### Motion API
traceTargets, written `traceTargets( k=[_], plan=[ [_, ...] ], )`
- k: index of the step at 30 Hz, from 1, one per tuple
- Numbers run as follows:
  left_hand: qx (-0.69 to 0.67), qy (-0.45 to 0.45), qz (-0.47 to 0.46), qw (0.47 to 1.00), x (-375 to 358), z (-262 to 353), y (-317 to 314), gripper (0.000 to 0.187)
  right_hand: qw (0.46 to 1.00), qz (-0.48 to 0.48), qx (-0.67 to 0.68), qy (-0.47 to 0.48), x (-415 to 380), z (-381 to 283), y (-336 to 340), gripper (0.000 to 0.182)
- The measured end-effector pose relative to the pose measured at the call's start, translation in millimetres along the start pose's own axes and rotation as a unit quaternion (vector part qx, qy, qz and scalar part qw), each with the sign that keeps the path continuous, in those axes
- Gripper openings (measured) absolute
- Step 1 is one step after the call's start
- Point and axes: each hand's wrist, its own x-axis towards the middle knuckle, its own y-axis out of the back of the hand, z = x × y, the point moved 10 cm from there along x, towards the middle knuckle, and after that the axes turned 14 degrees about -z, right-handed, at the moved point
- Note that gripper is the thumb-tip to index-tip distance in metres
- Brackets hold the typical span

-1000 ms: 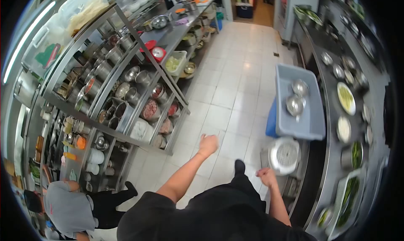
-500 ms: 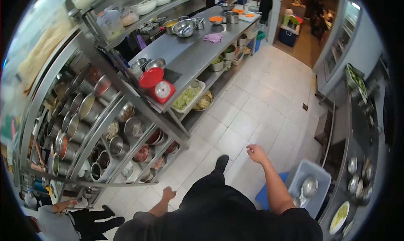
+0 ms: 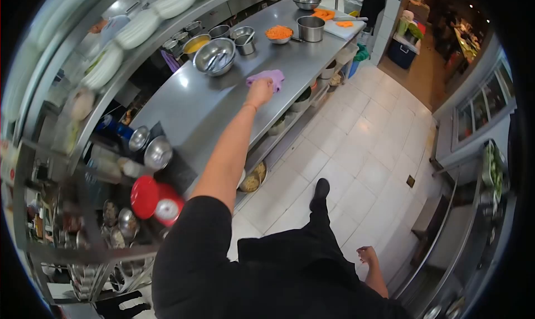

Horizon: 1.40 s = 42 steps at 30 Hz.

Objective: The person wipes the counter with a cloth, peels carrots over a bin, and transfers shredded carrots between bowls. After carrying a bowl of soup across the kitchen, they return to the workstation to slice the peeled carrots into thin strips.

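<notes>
My left arm stretches out over the steel worktable, and my left hand is closed on a crumpled purple cloth lying on its surface. Beyond the cloth stand a large steel bowl with utensils inside, a small steel pot with a spoon, and a bowl of shredded orange vegetable. Low at my right side, my right hand hangs over the tiled floor, its fingers loosely bent and apart, with nothing in them.
A red scale sits at the table's near end beside steel bowls. A steel pot and a white cutting board are at the far end. White dishes line the left shelf. A steel counter runs along the right.
I have stepped forward along the worktable. My left hand has risen from my side and reached out onto the purple cloth. My right hand has dropped lower and closer to my body.
</notes>
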Motion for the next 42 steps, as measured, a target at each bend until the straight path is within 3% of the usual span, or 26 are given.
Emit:
traceTargets(
  k=[2,4,6,7,8,9,10,11,12,13,14,15,16,17,18,20,23,25,27,29,31,33,34,36,39,42],
  plan=[
    [0.164,0.04,0.007,0.986,69,-19,-11,0.033,1.0,-0.004,0.004,-0.009,38,-39,48,0.023],
    [0.213,0.067,-0.037,0.974,105,-59,-37,0.034,0.998,-0.021,-0.055,0.017,98,-70,102,0.021],
    [0.249,0.1,-0.141,0.953,70,-82,-80,0.034,0.992,-0.071,-0.09,0.055,156,-103,162,0.021],
    [0.253,0.107,-0.173,0.946,57,-73,-75,0.032,0.979,-0.036,-0.182,0.083,155,-167,195,0.022],
    [0.225,0.09,-0.241,0.94,21,-70,-88,0.028,0.884,0.004,-0.323,0.338,192,-210,225,0.022],
    [0.246,0.082,-0.26,0.93,-27,-62,-90,0.025,0.933,0.028,-0.255,0.254,181,-264,267,0.022],
    [0.13,0.067,-0.304,0.941,-83,-90,-109,0.018,0.943,0.029,-0.19,0.27,181,-313,301,0.022],
    [-0.002,0.133,-0.397,0.908,-127,-61,-90,0.017,0.951,0.032,-0.124,0.283,187,-357,333,0.023],
    [0.015,0.177,-0.375,0.91,-165,-63,-65,0.02,0.954,0.014,-0.123,0.273,179,-409,354,0.023],
    [0.065,0.262,-0.241,0.932,-209,-94,-27,0.019,0.957,0.008,-0.116,0.264,178,-463,374,0.024],
    [0.134,0.375,-0.127,0.908,-249,-120,14,0.019,0.933,0.019,-0.195,0.3,193,-510,397,0.025],
    [-0.049,0.625,-0.009,0.779,-230,-54,66,0.024,0.898,0.078,-0.249,0.356,177,-565,412,0.025],
    [0.006,0.589,0.1,0.802,-295,-124,66,0.031,0.929,0.028,-0.133,0.345,187,-602,425,0.025],
    [0.23,0.49,0.11,0.834,-304,-131,61,0.028,0.91,0.031,-0.139,0.39,183,-651,432,0.024],
    [0.118,0.594,-0.102,0.789,-349,-195,7,0.021,0.918,-0.012,-0.11,0.381,158,-706,427,0.024],
    [0.014,0.518,-0.151,0.842,-278,-164,-24,0.015,0.866,-0.02,-0.203,0.456,149,-793,435,0.024],
    [-0.144,0.522,-0.159,0.825,-194,-161,-32,0.013,0.816,-0.01,-0.303,0.492,116,-885,462,0.023],
    [-0.003,0.565,-0.07,0.822,-91,-137,-4,0.02,0.811,0.022,-0.298,0.503,108,-939,501,0.02],
    [0.148,0.547,-0.154,0.809,-25,-145,-20,0.031,0.698,0.13,-0.348,0.612,101,-991,551,0.017],
    [0.262,0.633,-0.248,0.685,96,-62,-22,0.039,0.707,0.166,-0.4,0.559,128,-1037,608,0.022],
    [0.247,0.441,-0.201,0.839,167,-75,-83,0.041,0.686,0.196,-0.467,0.522,154,-1084,653,0.03],
    [-0.033,0.323,-0.161,0.932,324,31,-109,0.042,0.654,0.212,-0.541,0.484,176,-1118,682,0.04],
    [-0.165,0.301,-0.147,0.928,377,64,-134,0.034,0.635,0.161,-0.594,0.466,191,-1132,683,0.048],
    [-0.189,0.168,-0.101,0.962,478,117,-175,0.024,0.564,0.075,-0.676,0.468,221,-1144,680,0.063],
    [-0.029,0.12,0.044,0.991,583,142,-217,0.024,0.537,0.02,-0.651,0.537,240,-1160,680,0.061],
    [0.07,0.187,0.053,0.978,646,143,-244,0.05,0.491,0.035,-0.658,0.569,239,-1158,685,0.064]
  ],
)
